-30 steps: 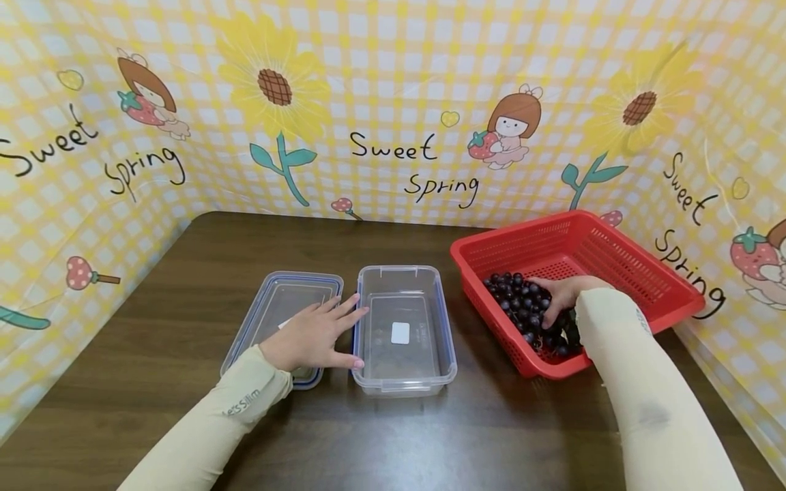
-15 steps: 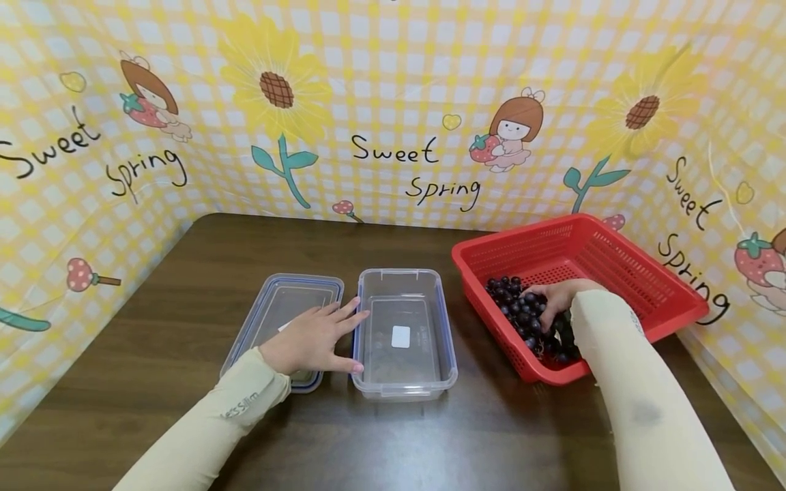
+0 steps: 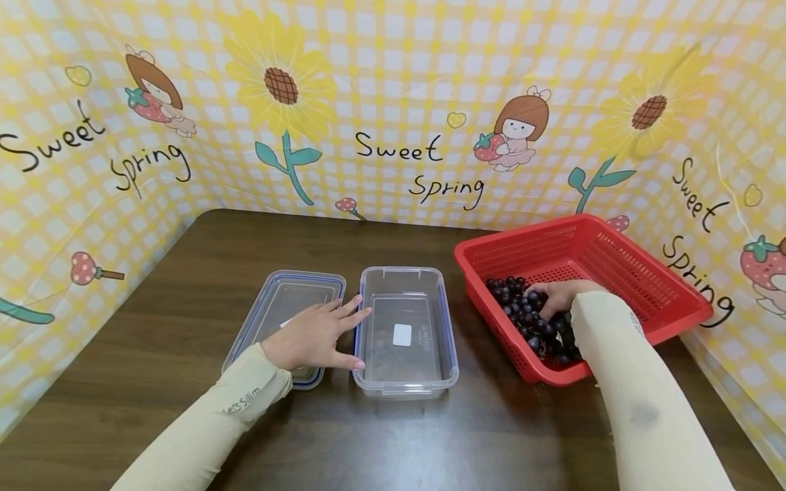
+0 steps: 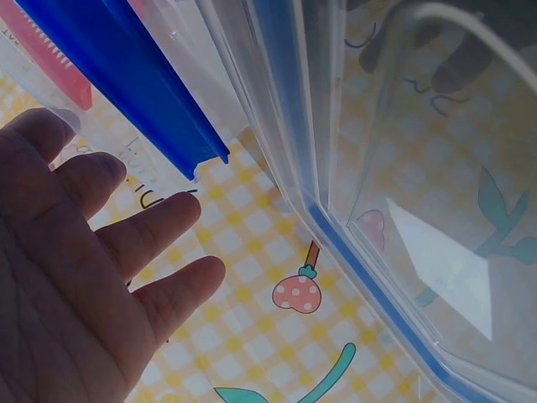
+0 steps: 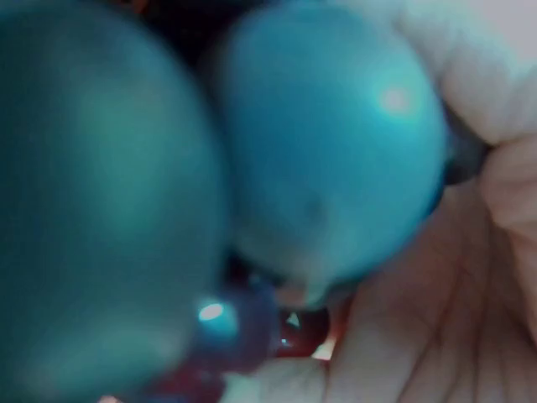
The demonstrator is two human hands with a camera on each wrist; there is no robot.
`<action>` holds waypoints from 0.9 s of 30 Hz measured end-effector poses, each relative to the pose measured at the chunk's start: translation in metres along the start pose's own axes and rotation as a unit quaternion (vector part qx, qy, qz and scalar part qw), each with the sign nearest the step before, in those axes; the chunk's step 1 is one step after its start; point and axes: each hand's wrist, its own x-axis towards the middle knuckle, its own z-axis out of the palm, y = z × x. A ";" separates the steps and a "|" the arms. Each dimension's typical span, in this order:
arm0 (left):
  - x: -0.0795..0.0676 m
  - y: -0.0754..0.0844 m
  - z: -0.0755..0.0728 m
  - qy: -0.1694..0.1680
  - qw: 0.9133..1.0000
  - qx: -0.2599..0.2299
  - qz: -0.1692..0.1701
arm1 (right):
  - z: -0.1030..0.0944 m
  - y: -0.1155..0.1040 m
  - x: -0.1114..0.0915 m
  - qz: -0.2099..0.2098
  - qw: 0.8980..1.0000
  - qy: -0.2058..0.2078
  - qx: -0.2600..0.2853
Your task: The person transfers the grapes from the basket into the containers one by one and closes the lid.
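Observation:
A bunch of dark grapes point(image 3: 525, 314) lies at the near left of the red basket point(image 3: 491, 334). My right hand point(image 3: 561, 296) grips the bunch from above, thumb and fingers curled into it. In the right wrist view, grapes point(image 5: 327, 143) fill the picture close up against the palm. My left hand point(image 3: 313, 337) lies with spread, straight fingers over the clear lid point(image 3: 254, 334), fingertips at the left rim of the clear plastic box point(image 3: 424, 382). The box has only a white label point(image 3: 402, 335) visible on its bottom. Straight fingers point(image 4: 180, 290) show in the left wrist view.
A brown wooden table point(image 3: 344, 443) carries everything. A yellow checked cloth point(image 3: 393, 88) with printed flowers and writing walls it in at the back and both sides. The basket stands near the right side of the cloth, its high perforated walls around the grapes.
The right hand has worked slightly left and deeper into the grapes, shifting the bunch a little. The left hand stays at the box rim. The head view has tilted slightly.

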 end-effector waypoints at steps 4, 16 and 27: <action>-0.001 -0.001 -0.001 -0.004 1.000 -0.005 -0.006 | -0.001 -0.001 0.000 0.000 1.000 0.008 -0.003; 0.001 0.000 0.001 -0.004 1.000 -0.014 0.000 | -0.002 0.002 -0.010 -0.019 0.999 0.042 -0.014; 0.000 -0.001 0.001 -0.007 1.000 -0.017 -0.008 | -0.010 -0.002 -0.020 -0.030 0.990 0.128 -0.049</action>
